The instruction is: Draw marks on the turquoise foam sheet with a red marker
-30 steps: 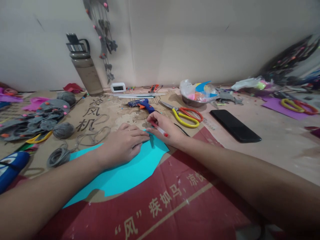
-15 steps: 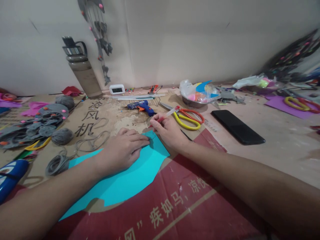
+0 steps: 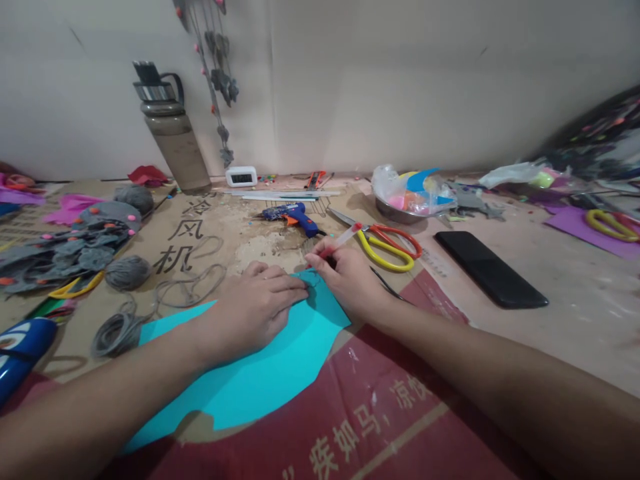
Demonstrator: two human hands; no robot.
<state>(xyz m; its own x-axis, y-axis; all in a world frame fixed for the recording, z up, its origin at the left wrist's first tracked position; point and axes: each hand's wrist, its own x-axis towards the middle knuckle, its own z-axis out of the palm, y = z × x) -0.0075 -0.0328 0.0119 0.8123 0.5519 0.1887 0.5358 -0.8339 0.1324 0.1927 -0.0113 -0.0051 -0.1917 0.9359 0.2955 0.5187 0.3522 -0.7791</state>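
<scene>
Turquoise paper (image 3: 270, 380) is laid near centre on cardboard (image 3: 380, 380), pressed by flattened left grip (image 3: 250, 303); red pen (image 3: 346, 239) is clasped by right grip (image 3: 354, 280). Paper judged light, easily creased; best held by edges.

We see smooth, matt turquoise paper (image 3: 265, 377), a translucent plastic pen (image 3: 346, 238), a fuzzy grey yarn ball (image 3: 127, 273), a smooth black phone (image 3: 490, 269) (glass or plastic, we cannot tell) and a metal bowl (image 3: 400, 214).

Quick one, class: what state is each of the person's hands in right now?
Left hand: open, resting on the blue paper.
Right hand: closed, holding a pen.
</scene>
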